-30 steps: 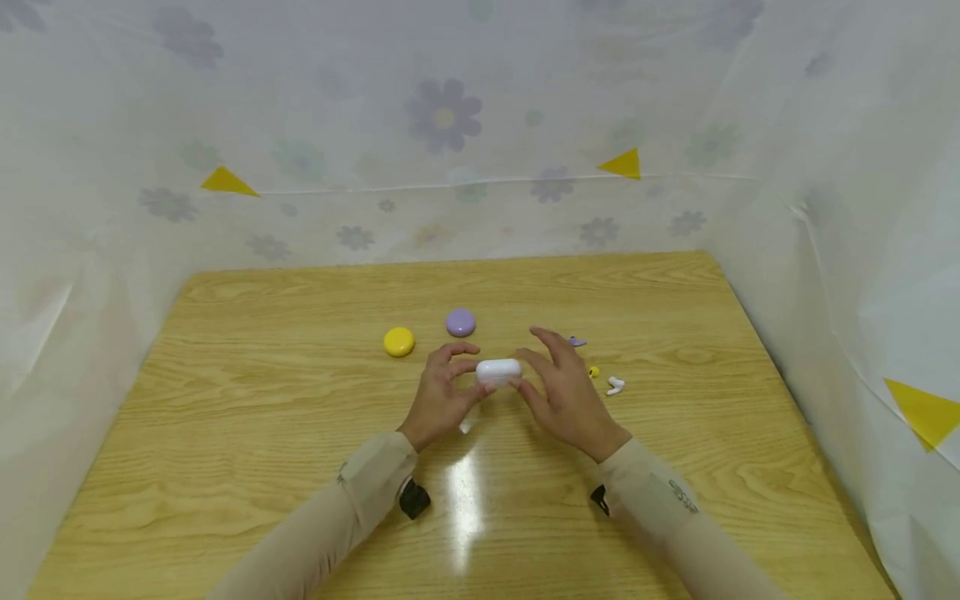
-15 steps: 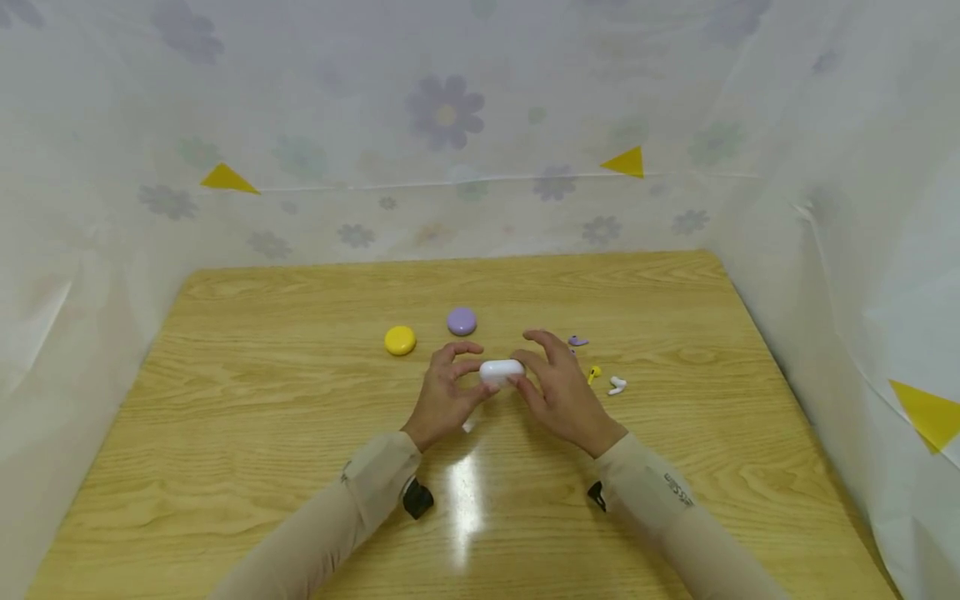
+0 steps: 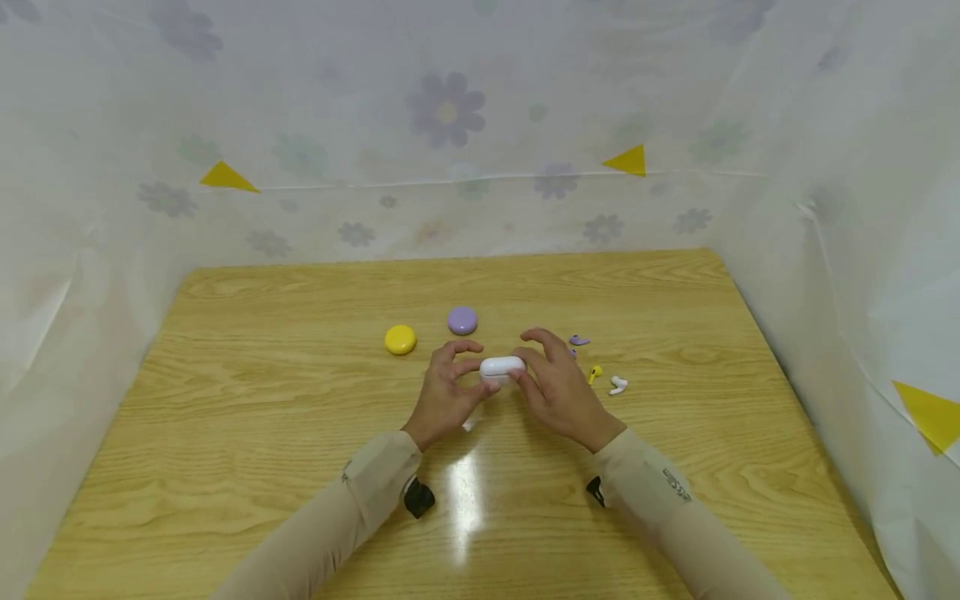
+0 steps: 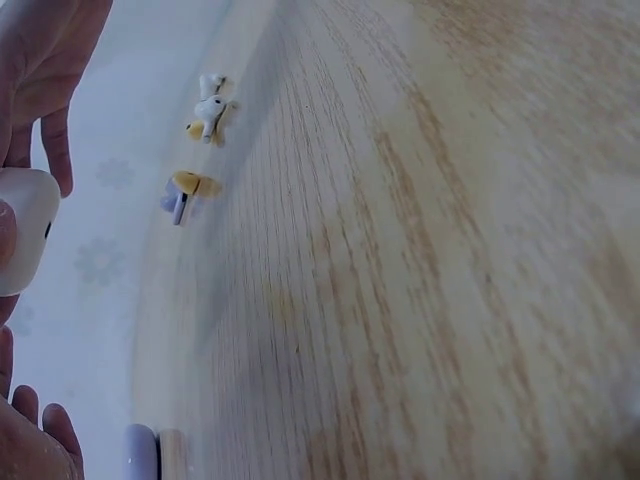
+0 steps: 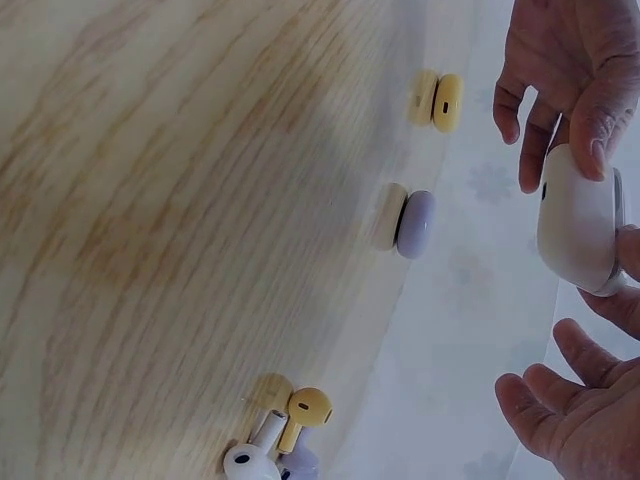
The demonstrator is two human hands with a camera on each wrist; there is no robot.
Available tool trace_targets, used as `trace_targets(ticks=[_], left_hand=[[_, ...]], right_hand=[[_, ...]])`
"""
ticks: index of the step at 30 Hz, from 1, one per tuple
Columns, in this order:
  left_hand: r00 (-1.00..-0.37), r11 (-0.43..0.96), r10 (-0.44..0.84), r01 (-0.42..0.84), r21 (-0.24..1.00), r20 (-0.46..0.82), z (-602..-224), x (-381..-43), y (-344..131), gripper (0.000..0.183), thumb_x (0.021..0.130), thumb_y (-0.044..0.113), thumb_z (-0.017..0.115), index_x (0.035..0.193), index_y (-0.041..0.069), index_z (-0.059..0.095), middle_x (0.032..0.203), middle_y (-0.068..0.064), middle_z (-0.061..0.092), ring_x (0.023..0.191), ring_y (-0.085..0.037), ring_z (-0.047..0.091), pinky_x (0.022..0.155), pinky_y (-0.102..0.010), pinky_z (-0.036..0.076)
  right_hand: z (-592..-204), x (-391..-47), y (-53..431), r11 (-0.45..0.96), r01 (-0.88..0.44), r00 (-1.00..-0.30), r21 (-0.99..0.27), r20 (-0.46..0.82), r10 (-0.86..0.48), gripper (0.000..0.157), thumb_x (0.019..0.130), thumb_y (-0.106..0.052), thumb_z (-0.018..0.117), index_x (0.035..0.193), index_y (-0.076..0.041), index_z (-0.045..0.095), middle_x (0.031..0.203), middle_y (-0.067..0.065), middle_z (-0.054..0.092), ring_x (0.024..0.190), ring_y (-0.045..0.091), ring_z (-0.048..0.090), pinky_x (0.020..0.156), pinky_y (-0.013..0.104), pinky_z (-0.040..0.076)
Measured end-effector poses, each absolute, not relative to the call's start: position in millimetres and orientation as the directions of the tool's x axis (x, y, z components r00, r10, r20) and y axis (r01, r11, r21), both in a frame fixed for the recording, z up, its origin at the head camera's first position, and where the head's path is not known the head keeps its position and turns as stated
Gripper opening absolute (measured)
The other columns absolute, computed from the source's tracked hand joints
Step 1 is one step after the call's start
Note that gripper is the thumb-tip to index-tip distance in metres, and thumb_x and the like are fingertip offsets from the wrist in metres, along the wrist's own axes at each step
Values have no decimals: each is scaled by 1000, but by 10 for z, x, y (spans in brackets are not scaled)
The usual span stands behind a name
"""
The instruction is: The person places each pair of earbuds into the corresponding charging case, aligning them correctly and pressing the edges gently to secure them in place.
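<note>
A glossy white earbud case (image 3: 502, 368) is raised above the wooden table, between both hands. My left hand (image 3: 442, 402) pinches its left end with thumb and forefinger. The right hand (image 3: 558, 396) has thumb and forefinger on the opposite end, its other fingers spread away. A thin seam runs across the front of the case in the head view. In the right wrist view, the white case (image 5: 578, 222) shows a small dark spot and a gap-like line along its far side.
Behind the hands lie a round yellow case (image 3: 401, 340) and a round purple case (image 3: 462, 320). Right of the hands are loose earbuds: purple (image 3: 578, 340), yellow (image 3: 596, 372) and white (image 3: 618, 385). White flowered sheets (image 3: 446, 108) hang around the table (image 3: 262, 350).
My right thumb and forefinger have moved in to the left, overlapping the end of the case. The seam across the case's front shows more clearly now. My left hand's grip looks the same.
</note>
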State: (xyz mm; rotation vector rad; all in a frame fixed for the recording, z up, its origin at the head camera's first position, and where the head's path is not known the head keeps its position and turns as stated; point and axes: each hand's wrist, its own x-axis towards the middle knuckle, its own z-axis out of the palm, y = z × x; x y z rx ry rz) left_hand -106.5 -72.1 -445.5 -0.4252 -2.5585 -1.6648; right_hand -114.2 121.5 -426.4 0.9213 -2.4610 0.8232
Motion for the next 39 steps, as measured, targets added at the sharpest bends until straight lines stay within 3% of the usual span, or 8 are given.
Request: trace_targets(ticks=[21, 27, 39], left_hand=[[-958, 387, 180, 278, 879, 223, -4403, -1077, -714, 27, 77, 12, 78, 101, 1, 74, 124, -10, 56, 124, -32, 42, 106, -52, 30], [-955, 374, 190, 284, 883, 227, -4400, -1073, -694, 26, 77, 11, 78, 100, 1, 74, 124, -10, 56, 124, -31, 41, 107, -52, 29], [-954, 363, 183, 290, 886, 237, -4417, -1075, -669, 25, 76, 10, 78, 99, 0, 73, 123, -10, 55, 122, -32, 42, 106, -54, 30]], right_hand=[[-4172, -1223, 1209, 634, -685, -712, -360, 518, -474, 15, 93, -14, 59, 100, -1, 63, 121, 26, 53, 104, 36, 56, 82, 45, 50], [-4164, -1272, 1213, 623, -678, -721, -391, 519, -459, 7, 93, -7, 57, 93, -2, 63, 118, 27, 55, 109, 39, 56, 89, 50, 49], [-4181, -1328, 1229, 610, -687, -712, -395, 535, -455, 8, 94, -7, 57, 89, -3, 63, 115, 26, 57, 112, 39, 56, 90, 52, 48]])
